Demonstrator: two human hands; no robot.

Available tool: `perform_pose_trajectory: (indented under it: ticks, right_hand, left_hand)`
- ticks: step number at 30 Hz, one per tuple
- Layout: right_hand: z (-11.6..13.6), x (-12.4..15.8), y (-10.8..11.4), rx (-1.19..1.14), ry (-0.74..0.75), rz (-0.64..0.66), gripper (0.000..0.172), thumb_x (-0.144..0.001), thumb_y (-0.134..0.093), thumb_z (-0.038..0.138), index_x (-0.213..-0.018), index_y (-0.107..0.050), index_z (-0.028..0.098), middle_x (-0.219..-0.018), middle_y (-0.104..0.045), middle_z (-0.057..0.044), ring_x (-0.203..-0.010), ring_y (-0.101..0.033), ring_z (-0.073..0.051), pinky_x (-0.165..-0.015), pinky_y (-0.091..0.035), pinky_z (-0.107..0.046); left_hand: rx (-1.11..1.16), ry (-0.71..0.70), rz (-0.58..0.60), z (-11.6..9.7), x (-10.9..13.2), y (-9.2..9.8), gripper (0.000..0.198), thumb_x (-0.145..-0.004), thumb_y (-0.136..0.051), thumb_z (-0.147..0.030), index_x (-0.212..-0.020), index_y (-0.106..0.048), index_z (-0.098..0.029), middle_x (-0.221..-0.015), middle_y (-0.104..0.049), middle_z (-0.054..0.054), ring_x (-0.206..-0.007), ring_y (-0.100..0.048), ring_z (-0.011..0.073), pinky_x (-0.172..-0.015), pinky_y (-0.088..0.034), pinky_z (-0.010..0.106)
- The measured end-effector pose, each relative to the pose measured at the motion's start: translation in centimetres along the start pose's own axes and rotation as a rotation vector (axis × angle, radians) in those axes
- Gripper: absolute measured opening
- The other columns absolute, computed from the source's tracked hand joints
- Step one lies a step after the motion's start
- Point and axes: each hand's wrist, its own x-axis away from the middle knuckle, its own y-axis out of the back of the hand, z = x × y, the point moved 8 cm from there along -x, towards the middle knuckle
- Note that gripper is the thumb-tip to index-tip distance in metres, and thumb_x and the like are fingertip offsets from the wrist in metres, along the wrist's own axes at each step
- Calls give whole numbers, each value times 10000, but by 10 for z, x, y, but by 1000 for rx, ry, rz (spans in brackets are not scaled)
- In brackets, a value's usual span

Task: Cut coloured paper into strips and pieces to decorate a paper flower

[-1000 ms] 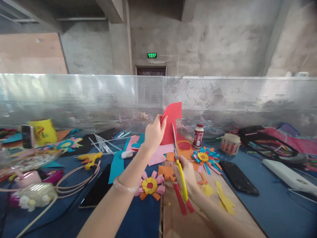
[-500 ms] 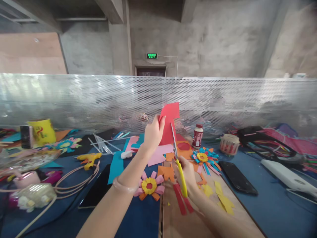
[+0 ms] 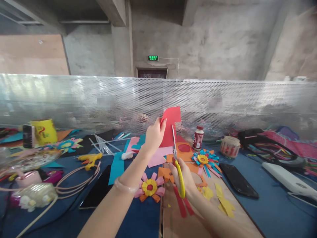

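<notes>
Scissors point(image 3: 180, 177) with yellow handles sit in the right hand point(image 3: 187, 177), fingers closed around the handles, blades directed upward. The left hand point(image 3: 154, 137) grips a red sheet point(image 3: 169, 130) at its left edge, between thumb and fingers. The sheet is raised above the blue worktop point(image 3: 138, 223), in front of the perforated metal screen point(image 3: 104, 92). The blades overlap the sheet's right-hand part in this view; contact between them cannot be confirmed.

Below the right hand, a tan board point(image 3: 173, 228) carries orange offcuts point(image 3: 167, 174), red strips point(image 3: 181, 205) and yellow pieces point(image 3: 225, 203). A pink-petalled flower point(image 3: 150, 187) lies at the board's left edge. A blue-petalled flower point(image 3: 203, 159) lies right of the scissors, near a bottle point(image 3: 198, 138). A black phone point(image 3: 238, 180) lies right of the board; a yellow glue gun point(image 3: 91, 159) lies left of the left forearm.
</notes>
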Motion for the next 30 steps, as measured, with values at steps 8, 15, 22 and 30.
perform_pose_trajectory:
  ticks: [8,15,22,30]
  right_hand:
    - [-1,-1,4,-7,-5,-41,248,-744,-504,426,-666,-398,215,-584,-439,56,-525,-409,-112,-499,-335,-235]
    - [-10,-6,8,-46,-21,-88,187,-712,-463,382,-631,-426,218,-537,-450,48,-502,-412,-117,-463,-324,-230]
    - [-12,-7,10,-34,-5,-126,152,-702,-443,322,-600,-388,224,-526,-414,57,-518,-408,-117,-476,-314,-228]
    - [-16,-10,7,12,-11,-109,136,-713,-449,275,-623,-367,217,-545,-389,68,-512,-363,-103,-479,-299,-226]
  left_hand:
    - [14,-18,42,-7,3,-7,326,-936,-288,-377,-966,-539,-172,-694,-648,46,-579,-614,165,-559,-414,263]
    - [32,-30,57,-10,4,-9,300,-935,-303,-353,-966,-538,-171,-725,-654,46,-566,-607,165,-553,-406,270]
    - [41,-28,59,-11,5,-9,295,-936,-304,-345,-943,-543,-172,-713,-649,43,-571,-610,165,-551,-400,265]
    - [41,0,61,-9,3,-8,327,-931,-293,-378,-946,-549,-174,-674,-647,47,-565,-614,176,-547,-407,265]
